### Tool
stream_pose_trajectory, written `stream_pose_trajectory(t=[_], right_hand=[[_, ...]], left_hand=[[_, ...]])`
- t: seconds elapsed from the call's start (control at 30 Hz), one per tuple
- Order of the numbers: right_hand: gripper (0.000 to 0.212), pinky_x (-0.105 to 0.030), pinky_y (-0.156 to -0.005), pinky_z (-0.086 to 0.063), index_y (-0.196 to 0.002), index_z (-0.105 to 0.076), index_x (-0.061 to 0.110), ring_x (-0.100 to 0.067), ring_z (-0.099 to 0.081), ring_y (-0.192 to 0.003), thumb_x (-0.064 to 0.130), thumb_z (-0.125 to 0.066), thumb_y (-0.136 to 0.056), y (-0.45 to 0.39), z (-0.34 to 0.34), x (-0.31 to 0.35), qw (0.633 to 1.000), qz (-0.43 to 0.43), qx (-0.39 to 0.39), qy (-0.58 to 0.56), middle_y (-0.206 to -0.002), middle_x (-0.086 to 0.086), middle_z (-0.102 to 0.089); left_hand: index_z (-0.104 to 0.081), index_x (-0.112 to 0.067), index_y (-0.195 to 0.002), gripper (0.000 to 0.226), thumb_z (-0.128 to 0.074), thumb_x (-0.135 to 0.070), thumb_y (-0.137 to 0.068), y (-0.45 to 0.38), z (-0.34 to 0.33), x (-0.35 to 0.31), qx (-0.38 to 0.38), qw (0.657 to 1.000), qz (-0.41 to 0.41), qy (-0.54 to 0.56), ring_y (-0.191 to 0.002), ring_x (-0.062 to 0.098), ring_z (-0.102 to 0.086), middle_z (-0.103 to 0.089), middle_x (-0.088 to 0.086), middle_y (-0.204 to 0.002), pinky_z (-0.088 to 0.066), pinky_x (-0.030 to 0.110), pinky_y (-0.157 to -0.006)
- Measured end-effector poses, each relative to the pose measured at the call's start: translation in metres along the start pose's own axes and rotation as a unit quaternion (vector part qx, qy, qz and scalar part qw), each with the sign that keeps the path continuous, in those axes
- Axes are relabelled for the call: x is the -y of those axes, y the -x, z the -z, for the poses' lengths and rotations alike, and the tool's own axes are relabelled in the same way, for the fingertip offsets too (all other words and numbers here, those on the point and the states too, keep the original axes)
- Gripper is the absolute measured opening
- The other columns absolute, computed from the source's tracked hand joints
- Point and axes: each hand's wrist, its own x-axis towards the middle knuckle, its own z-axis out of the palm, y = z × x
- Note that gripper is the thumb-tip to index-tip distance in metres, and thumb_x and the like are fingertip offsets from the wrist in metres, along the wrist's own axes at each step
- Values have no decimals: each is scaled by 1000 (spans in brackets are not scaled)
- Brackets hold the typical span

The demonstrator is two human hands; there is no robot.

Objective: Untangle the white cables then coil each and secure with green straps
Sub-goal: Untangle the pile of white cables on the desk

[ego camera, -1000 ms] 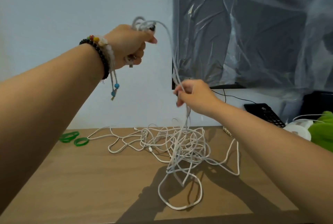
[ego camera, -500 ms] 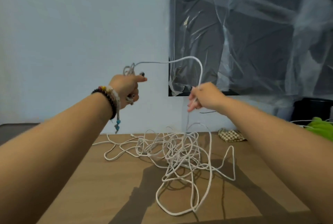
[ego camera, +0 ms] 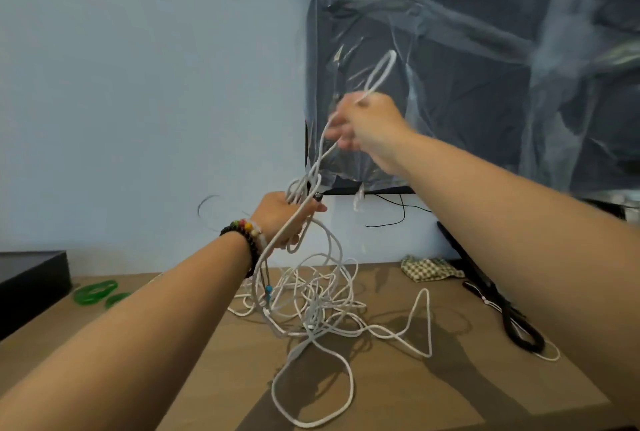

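A tangle of white cables lies on the wooden table at the middle. My left hand grips a small bunch of gathered cable loops above the pile. Up and to the right, my right hand pinches a strand, and a narrow loop sticks up above its fingers. The strand runs down from the right hand to the left hand, then on into the pile. Two green straps lie on the table at the far left.
A black box sits at the left edge. A monitor wrapped in clear plastic stands behind. A checked cloth, a keyboard edge and a coiled black cable lie at the right.
My left hand has dropped lower toward the pile with its loops. My right hand has risen and pulled a loop of cable upward.
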Motion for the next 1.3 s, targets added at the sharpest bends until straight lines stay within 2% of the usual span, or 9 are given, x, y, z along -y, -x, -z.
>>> stream_pose_trajectory(t=[0.13, 0.23, 0.3, 0.5, 0.73, 0.87, 1.03, 1.2, 1.3], right_hand=[[65, -34, -82, -53, -142, -32, 17, -14, -58, -95, 6, -65, -87, 31, -5, -50, 966, -67, 170, 184, -111, 1, -54], [71, -35, -89, -51, -145, -30, 20, -18, -56, -107, 12, -68, -86, 39, -13, -82, 944, -67, 215, 240, -129, -2, -51], [68, -37, -88, -52, -143, -33, 20, -21, -59, -105, 16, -68, -86, 39, -19, -93, 952, -66, 207, 214, -125, -3, -53], [10, -34, -69, -59, -99, -65, 10, -23, -71, -76, 11, -63, -89, 38, -29, -110, 935, -8, 210, 285, -92, -13, -71], [16, -23, -56, -51, -76, -71, 4, -17, -68, -66, 2, -56, -82, 17, 23, -151, 906, -107, 34, 409, -69, -8, -70], [17, -23, -48, -36, -66, -50, 7, -22, -59, -65, 8, -60, -81, 23, 68, -172, 864, -191, -55, 462, -78, -12, -66], [15, -25, -53, -54, -69, -61, 2, -24, -72, -68, 7, -56, -82, 38, 70, -181, 807, -286, 77, 511, -55, -7, -64], [23, -26, -57, -47, -80, -58, 9, -27, -64, -75, 30, -59, -89, 34, 22, -148, 917, -122, 72, 372, -83, -15, -67], [31, -40, -89, -54, -100, -57, 17, -20, -67, -98, 47, -54, -93, 63, -13, -110, 949, -141, 257, 116, -105, -6, -69]], left_hand=[[-61, -7, -74, 21, -75, -21, -82, -6, 8, -7, -14, 999, 17, 31, -41, 14, -39, -45, 1, -49, -33, 23, -42], [-67, 1, -86, 26, -74, -24, -83, -9, 12, -11, -11, 999, 13, 43, -41, 15, -38, -44, 0, -46, -33, 26, -45], [-69, 5, -98, 31, -71, -23, -85, -10, 13, -13, -13, 999, 15, 40, -39, 14, -39, -44, -1, -43, -34, 23, -43], [-61, -7, -73, 16, -73, -15, -81, -13, 13, -15, -17, 999, 30, -32, -38, 13, -43, -47, 0, -44, -37, 22, -40], [-60, -11, -77, 14, -61, -16, -90, -19, 41, -12, -159, 987, 11, -18, -48, 19, -44, -49, 4, -60, -35, 23, -44], [-56, -13, -76, 16, -62, -19, -89, -21, 72, -14, -234, 972, 1, -7, -49, 21, -46, -52, 7, -63, -34, 24, -46], [-57, -9, -75, 18, -69, -19, -85, -17, 83, -17, -161, 985, 13, -53, -48, 20, -43, -47, 4, -58, -36, 26, -49], [-63, -6, -82, 18, -73, -22, -83, -14, 64, -16, -80, 993, 5, -91, -50, 19, -46, -48, 2, -55, -41, 29, -55], [-67, -2, -89, 19, -70, -21, -85, -14, 55, -17, -82, 995, 0, -51, -48, 19, -44, -46, 1, -52, -40, 28, -54]])
